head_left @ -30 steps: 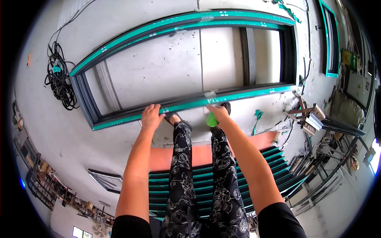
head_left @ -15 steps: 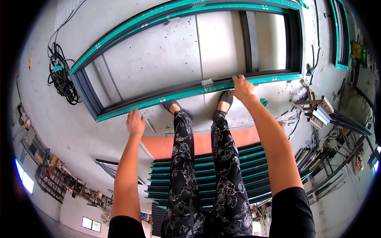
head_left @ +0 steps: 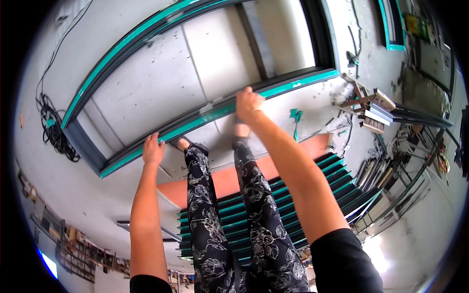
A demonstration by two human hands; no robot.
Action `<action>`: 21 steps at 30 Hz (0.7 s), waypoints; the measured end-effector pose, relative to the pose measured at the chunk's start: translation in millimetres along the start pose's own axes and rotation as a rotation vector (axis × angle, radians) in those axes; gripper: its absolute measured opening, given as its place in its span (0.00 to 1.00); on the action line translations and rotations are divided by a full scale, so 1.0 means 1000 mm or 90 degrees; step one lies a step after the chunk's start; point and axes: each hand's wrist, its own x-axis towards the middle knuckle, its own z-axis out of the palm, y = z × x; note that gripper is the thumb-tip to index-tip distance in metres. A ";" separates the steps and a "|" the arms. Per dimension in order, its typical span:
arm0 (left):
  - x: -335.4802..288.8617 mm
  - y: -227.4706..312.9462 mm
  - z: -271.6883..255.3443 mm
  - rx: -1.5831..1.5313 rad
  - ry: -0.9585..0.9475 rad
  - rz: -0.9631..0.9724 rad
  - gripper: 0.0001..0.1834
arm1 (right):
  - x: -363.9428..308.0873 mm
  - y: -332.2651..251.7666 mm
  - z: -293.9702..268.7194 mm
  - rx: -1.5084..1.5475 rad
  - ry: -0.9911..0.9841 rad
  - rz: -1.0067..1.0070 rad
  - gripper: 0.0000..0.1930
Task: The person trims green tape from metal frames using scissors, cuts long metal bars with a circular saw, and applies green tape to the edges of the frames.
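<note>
A large dark grey window frame with green tape along its long rails stretches across in front of me. Crossbars divide its inside. Around its near rail, right of the middle, my right hand is closed; the fingers are slightly blurred. Farther left, my left hand has its fingertips bent over the same rail, with the underside of the grip hidden. My feet stand by the near rail, one partly behind my right hand.
Coiled black cable lies on the floor at left. Several green-taped profiles are stacked behind my legs, near an orange-red sheet. Brushes and offcuts lie at right, and another taped frame is at the far right.
The view has turned, so the frame appears farther left and more slanted. My left hand has come from the rail's near edge onto the rail. My right hand still grips it.
</note>
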 end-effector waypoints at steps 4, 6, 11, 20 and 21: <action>0.000 0.020 -0.001 0.032 -0.034 -0.016 0.29 | -0.003 0.009 0.001 0.043 0.008 0.005 0.12; 0.004 0.027 -0.003 0.046 -0.061 -0.036 0.31 | -0.001 0.015 0.001 0.058 -0.016 -0.025 0.12; -0.003 0.042 -0.007 0.055 -0.076 -0.014 0.31 | -0.027 0.031 0.011 0.132 0.108 -0.018 0.10; -0.110 0.082 -0.022 -0.159 -0.126 0.038 0.21 | -0.178 0.071 0.072 0.449 0.043 0.088 0.16; -0.124 0.101 -0.031 -0.157 -0.150 0.034 0.20 | -0.204 0.076 0.090 0.485 0.104 0.109 0.16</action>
